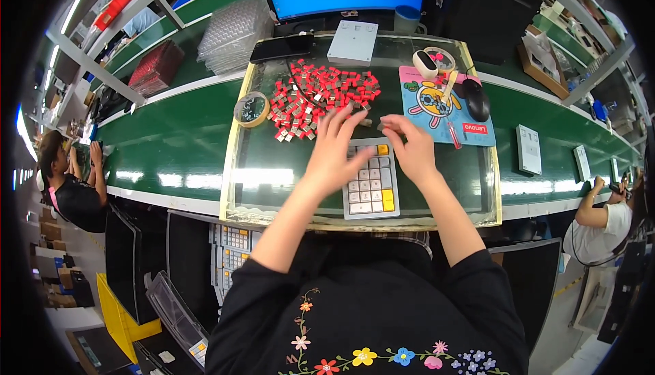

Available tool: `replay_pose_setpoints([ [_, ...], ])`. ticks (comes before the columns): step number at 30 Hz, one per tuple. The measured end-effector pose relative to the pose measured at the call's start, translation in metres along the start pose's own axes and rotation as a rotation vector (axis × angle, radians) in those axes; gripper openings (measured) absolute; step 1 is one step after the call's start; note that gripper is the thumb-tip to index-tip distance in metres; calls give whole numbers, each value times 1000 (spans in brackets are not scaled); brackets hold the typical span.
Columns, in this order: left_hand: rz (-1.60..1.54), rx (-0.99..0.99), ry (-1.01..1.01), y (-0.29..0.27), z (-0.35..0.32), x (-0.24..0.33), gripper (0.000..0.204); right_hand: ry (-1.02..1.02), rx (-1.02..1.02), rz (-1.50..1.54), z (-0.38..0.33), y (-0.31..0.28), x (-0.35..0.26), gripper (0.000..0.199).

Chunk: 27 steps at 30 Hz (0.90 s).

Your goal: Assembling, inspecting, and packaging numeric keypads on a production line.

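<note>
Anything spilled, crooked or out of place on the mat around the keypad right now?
Nothing looks damaged. The red switches lie in a loose heap, a few strays at its lower left edge. The keypad sits slightly askew under the left hand and right hand.

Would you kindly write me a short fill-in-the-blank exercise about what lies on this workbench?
1. The pile of small parts beyond the hands is silver and ____.
2. The left hand rests partly on a numeric ____.
3. The computer mouse lying on the cartoon mouse pad is ____ in colour.
4. The roll of tape lies to the ____ of the pile.

Missing words: red; keypad; black; left
</note>
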State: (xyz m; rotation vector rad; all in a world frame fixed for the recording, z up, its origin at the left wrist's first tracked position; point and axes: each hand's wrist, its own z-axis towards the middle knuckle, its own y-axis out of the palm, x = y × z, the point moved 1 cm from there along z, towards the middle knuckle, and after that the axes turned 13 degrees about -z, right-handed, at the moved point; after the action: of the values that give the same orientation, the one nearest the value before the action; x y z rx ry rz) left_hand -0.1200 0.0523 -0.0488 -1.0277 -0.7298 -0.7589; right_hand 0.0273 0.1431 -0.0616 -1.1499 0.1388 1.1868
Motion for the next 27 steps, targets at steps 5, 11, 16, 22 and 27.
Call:
replay_pose_setpoints([
  [5, 476, -112, 133, -5, 50, -32, 27, 71, -125, -72, 20, 11, 12, 7],
  [11, 219, -75, 44, -21, 48, -31, 14, -4, -109, 35, 23, 8, 2, 8],
  [16, 137, -130, 124, -26, 47, -25, 14, -113, -97, 10, 26, 6, -7, 10],
  [22, 85, -41, 111, -24, 27, -30, 34, -125, -59, -240, 40, -7, -5, 18],
  [27, -62, 44, 63, -25, -28, -5, 50, 28, 339, -1022, 46, -63, 88, 36],
])
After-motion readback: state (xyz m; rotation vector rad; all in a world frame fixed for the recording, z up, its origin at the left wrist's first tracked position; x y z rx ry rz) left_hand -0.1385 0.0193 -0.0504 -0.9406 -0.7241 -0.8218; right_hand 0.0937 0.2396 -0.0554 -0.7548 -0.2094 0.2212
